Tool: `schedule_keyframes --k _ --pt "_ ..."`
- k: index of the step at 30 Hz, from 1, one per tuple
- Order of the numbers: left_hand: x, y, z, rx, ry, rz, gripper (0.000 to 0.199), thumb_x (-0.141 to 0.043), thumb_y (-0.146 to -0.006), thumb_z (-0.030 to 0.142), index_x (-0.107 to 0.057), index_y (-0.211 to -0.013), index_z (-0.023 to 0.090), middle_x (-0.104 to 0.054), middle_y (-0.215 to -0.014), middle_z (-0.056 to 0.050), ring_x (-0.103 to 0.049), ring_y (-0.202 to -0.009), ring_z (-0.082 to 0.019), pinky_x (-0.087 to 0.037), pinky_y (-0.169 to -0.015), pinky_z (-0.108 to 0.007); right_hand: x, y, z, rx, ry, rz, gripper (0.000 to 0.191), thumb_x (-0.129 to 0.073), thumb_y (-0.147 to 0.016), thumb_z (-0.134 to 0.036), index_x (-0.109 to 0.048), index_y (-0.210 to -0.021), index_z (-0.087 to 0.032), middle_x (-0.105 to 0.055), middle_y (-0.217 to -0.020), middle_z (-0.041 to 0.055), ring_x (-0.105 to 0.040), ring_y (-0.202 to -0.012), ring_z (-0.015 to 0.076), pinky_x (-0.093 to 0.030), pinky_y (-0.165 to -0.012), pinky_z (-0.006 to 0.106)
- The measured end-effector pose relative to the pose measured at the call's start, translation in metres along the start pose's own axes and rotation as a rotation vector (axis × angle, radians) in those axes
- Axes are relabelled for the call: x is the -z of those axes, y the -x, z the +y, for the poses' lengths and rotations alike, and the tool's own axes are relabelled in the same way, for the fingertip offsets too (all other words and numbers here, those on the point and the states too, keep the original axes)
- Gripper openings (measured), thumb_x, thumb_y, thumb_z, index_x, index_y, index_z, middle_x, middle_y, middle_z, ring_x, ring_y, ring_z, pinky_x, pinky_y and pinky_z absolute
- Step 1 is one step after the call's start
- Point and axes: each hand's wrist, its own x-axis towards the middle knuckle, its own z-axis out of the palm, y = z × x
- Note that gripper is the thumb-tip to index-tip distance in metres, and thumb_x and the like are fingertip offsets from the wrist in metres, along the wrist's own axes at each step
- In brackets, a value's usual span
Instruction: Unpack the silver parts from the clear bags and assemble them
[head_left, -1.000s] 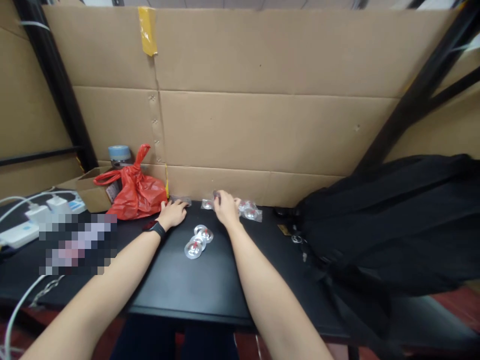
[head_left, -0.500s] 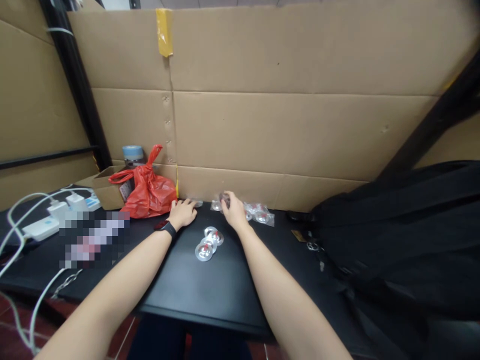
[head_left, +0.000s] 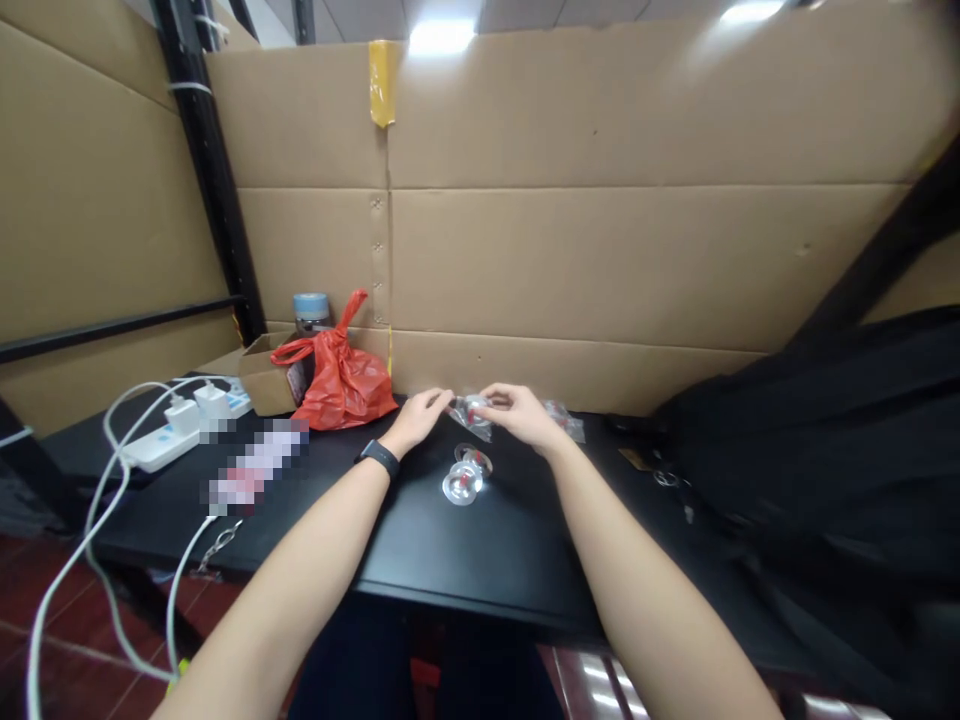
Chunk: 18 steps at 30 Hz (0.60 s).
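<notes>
My left hand [head_left: 418, 418], with a dark watch on the wrist, pinches the left edge of a small clear plastic bag [head_left: 482, 432]. From the other side my right hand [head_left: 523, 414] has its thumb and fingers closed on a clear round disc with a red mark [head_left: 474, 408], at the bag; whether the disc is fully inside I cannot tell. Nearer me on the black table, a few similar loose clear discs [head_left: 463, 483] overlap. More clear bags with red-marked contents [head_left: 568, 420] lie behind my right hand, partly hidden by it.
A tied red plastic bag [head_left: 346, 385] stands left of my hands, before a small cardboard box [head_left: 264, 378] and a blue-lidded jar [head_left: 310, 308]. A power strip [head_left: 161, 447] with cables lies far left. Black fabric [head_left: 825, 450] fills the right side. Cardboard [head_left: 600, 260] walls the back.
My right hand has come toward my left, and both now hold the clear bag between them. Fewer loose discs show on the table. The camera view has shifted left.
</notes>
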Motion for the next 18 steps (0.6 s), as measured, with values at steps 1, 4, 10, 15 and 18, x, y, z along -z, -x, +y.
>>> schedule_keyframes --k 1,4,10,15,18 --pt "-0.001 0.001 0.001 -0.012 0.123 -0.074 0.043 -0.043 -0.099 0.048 -0.068 -0.114 0.017 -0.075 -0.106 -0.009 -0.068 -0.1 -0.022 -0.049 -0.091 -0.032 -0.001 0.002 -0.003 -0.002 -0.024 -0.021 0.033 -0.08 -0.066 -0.044 -0.07 -0.084 -0.018 -0.075 -0.085 0.0061 -0.069 -0.081 0.0219 -0.054 -0.075 0.034" --pt "-0.002 0.006 0.004 -0.046 0.202 -0.258 0.047 -0.067 -0.086 0.042 -0.064 -0.125 0.015 -0.076 -0.102 -0.008 -0.07 -0.089 -0.021 -0.051 -0.082 -0.029 -0.004 0.007 -0.007 -0.018 -0.061 -0.042 0.035 -0.08 -0.067 -0.046 -0.072 -0.084 -0.017 -0.074 -0.085 0.0059 -0.066 -0.076 0.0193 -0.052 -0.068 0.03" --pt "0.001 0.011 0.009 -0.117 0.123 -0.359 0.034 -0.078 -0.074 0.034 -0.073 -0.102 0.015 -0.076 -0.09 -0.006 -0.069 -0.079 -0.019 -0.051 -0.074 -0.027 -0.006 0.011 0.003 -0.068 -0.03 -0.023 0.038 -0.075 -0.071 -0.051 -0.077 -0.082 -0.015 -0.072 -0.077 0.0052 -0.056 -0.063 0.0146 -0.044 -0.058 0.027" --pt "-0.002 0.011 0.007 -0.058 0.19 -0.379 0.039 -0.081 -0.071 0.043 -0.075 -0.097 0.014 -0.076 -0.088 -0.007 -0.069 -0.08 -0.019 -0.052 -0.076 -0.028 -0.008 0.009 0.005 -0.051 -0.012 0.016 0.04 -0.074 -0.071 -0.054 -0.077 -0.082 -0.015 -0.069 -0.069 0.0033 -0.054 -0.061 0.0143 -0.042 -0.057 0.027" --pt "-0.003 0.01 0.008 -0.04 0.25 -0.314 0.036 -0.071 -0.081 0.046 -0.076 -0.094 0.013 -0.077 -0.091 -0.009 -0.07 -0.082 -0.02 -0.053 -0.079 -0.029 -0.009 0.008 0.003 -0.028 -0.04 0.091 0.04 -0.074 -0.072 -0.054 -0.075 -0.086 -0.016 -0.07 -0.075 0.004 -0.057 -0.064 0.0151 -0.046 -0.06 0.027"
